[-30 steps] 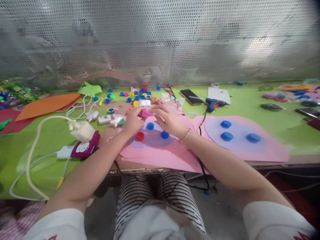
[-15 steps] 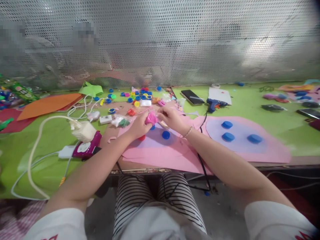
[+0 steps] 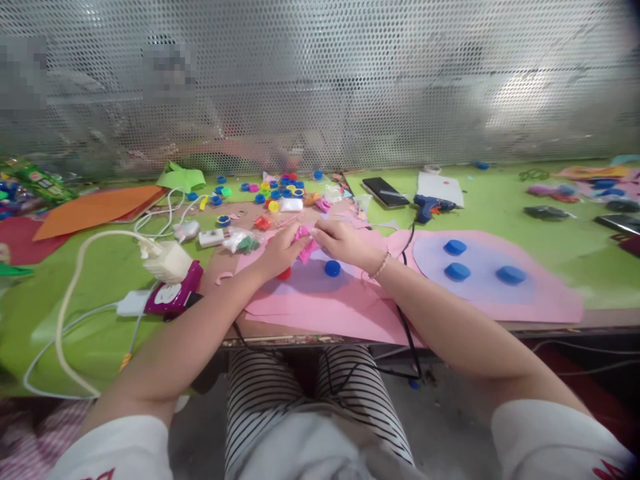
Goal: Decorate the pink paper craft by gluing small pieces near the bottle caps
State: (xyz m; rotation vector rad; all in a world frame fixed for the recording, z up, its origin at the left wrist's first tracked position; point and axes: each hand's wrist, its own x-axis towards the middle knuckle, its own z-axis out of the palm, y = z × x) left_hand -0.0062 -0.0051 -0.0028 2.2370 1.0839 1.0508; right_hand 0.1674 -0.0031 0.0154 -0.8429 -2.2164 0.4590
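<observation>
My left hand [image 3: 281,250] is closed around a small, crinkled pink packet [image 3: 305,247] that looks like modelling clay in plastic. The fingers of my right hand [image 3: 340,241] are pinched at the packet's right edge, and the two hands nearly meet. Below them lies a pale purple paper shape [image 3: 305,283] on pink paper [image 3: 345,319]. On it sit a blue bottle cap [image 3: 333,268] and a red cap [image 3: 285,274], the red one partly covered by my left hand.
Right of my hands, three blue caps [image 3: 457,271] stand on another purple-and-pink paper shape [image 3: 545,300]. Behind lie a phone [image 3: 385,192], a blue glue gun [image 3: 431,207] with a black cable, and several loose caps [image 3: 275,194]. A power strip [image 3: 173,293] with cords occupies the left.
The pink packet has moved slightly lower and looks more squeezed between my hands. My right hand has come closer to my left. The blue cap behind the packet is now hidden.
</observation>
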